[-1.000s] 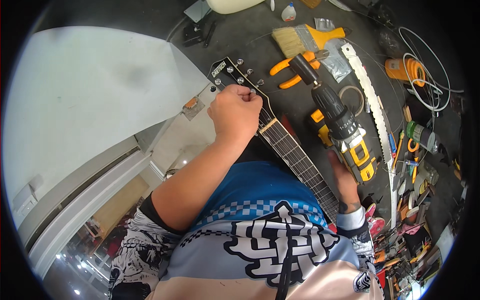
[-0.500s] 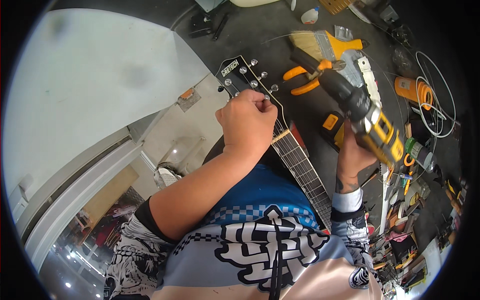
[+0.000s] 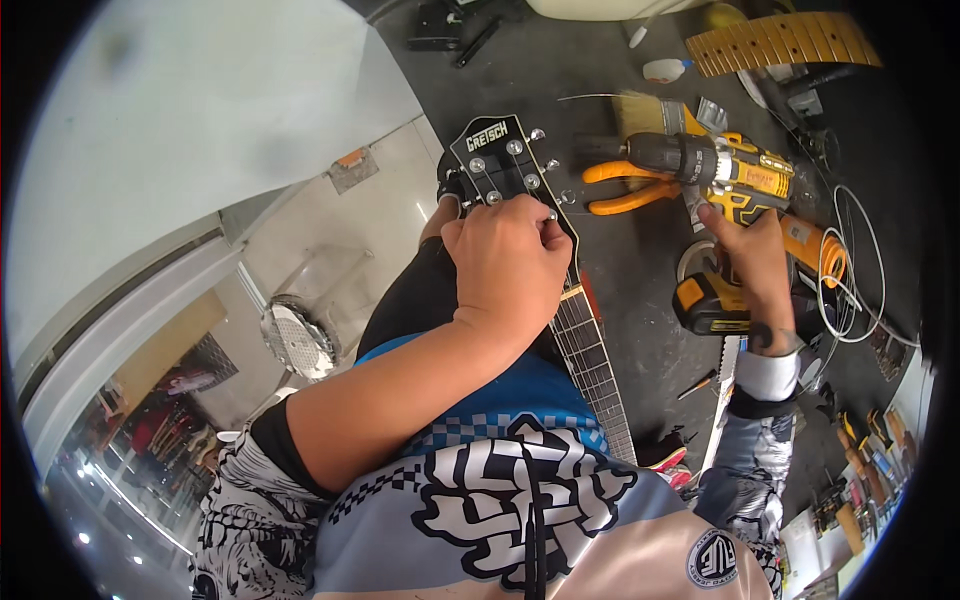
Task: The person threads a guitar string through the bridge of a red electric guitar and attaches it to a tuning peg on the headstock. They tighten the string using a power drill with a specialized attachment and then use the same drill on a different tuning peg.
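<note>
A guitar's black headstock [image 3: 488, 140] with silver tuning posts points away from me, its fretboard [image 3: 592, 365] running down toward my lap. Over the lower part of the headstock, my left hand [image 3: 508, 262] pinches thumb and finger together beside a tuning post; what lies between the fingertips is hidden. On the right, my right hand [image 3: 757, 255] grips a yellow-and-black cordless drill [image 3: 735, 165] by its handle. The drill lies sideways in the air, its dark front end pointing left toward the headstock without touching it. That front end is blurred.
Orange-handled pliers [image 3: 630, 198] and a wide paintbrush [image 3: 642, 112] lie on the dark worktop below the drill. Right of them are an orange cylinder [image 3: 803, 238] and a coiled white cable [image 3: 872, 262]. A loose wooden fretted neck [image 3: 785, 45] lies far right. A clear stool [image 3: 300, 335] stands left.
My right hand has swung the drill up and turned it from pointing diagonally away to pointing left at the headstock. My left hand stays pinched at the tuning posts. The whole view has shifted.
</note>
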Motion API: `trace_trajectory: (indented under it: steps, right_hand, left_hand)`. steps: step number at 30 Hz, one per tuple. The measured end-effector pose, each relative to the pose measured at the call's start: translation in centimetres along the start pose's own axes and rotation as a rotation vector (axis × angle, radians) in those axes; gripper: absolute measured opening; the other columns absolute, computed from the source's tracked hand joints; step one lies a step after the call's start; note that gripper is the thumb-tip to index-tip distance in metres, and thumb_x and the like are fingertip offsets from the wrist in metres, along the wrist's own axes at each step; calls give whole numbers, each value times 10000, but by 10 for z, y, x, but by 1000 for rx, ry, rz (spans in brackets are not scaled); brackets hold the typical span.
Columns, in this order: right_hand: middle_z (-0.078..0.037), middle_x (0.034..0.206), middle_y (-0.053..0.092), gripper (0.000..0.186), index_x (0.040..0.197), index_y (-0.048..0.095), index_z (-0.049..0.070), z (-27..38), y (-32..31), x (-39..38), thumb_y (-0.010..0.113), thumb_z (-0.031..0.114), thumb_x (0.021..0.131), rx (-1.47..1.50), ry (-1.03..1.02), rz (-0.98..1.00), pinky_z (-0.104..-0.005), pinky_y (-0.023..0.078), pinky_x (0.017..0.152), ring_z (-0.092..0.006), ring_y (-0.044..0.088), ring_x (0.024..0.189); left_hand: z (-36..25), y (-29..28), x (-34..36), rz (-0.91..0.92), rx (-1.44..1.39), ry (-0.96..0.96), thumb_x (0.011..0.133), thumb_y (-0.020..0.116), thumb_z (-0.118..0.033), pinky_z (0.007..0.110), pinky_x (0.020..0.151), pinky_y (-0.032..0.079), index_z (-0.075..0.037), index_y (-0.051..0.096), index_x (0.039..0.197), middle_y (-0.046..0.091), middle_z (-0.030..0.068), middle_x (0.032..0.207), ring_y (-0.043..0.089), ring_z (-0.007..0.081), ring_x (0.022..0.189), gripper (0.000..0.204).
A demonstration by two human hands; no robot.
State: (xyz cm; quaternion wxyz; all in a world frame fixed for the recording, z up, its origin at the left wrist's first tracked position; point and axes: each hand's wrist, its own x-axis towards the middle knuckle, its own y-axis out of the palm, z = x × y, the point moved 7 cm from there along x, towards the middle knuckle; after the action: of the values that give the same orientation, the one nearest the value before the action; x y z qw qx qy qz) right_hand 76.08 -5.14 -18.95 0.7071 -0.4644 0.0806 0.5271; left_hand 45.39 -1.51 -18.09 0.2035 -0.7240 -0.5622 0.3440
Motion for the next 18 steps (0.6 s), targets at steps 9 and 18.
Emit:
trace_trajectory:
  steps: [9, 18]
  right_hand:
    - [-23, 932, 685, 396, 1092, 698, 14, 32, -3, 32, 840, 263, 819, -120, 66, 247, -268, 481, 596, -98, 603, 767]
    - [-2, 865, 683, 356, 1084, 715, 45, 41, 14, 43, 801, 301, 851, -237, 217, 477, -270, 468, 547, -102, 597, 699]
  left_hand:
    - [1, 2, -1, -23, 62, 22, 782, 749, -101, 405, 818, 406, -86, 707, 821, 696, 8, 709, 660, 212, 725, 59]
    - [0, 2, -3, -44, 51, 34, 776, 750, -93, 411, 813, 409, -76, 704, 821, 704, 18, 727, 663, 228, 771, 67]
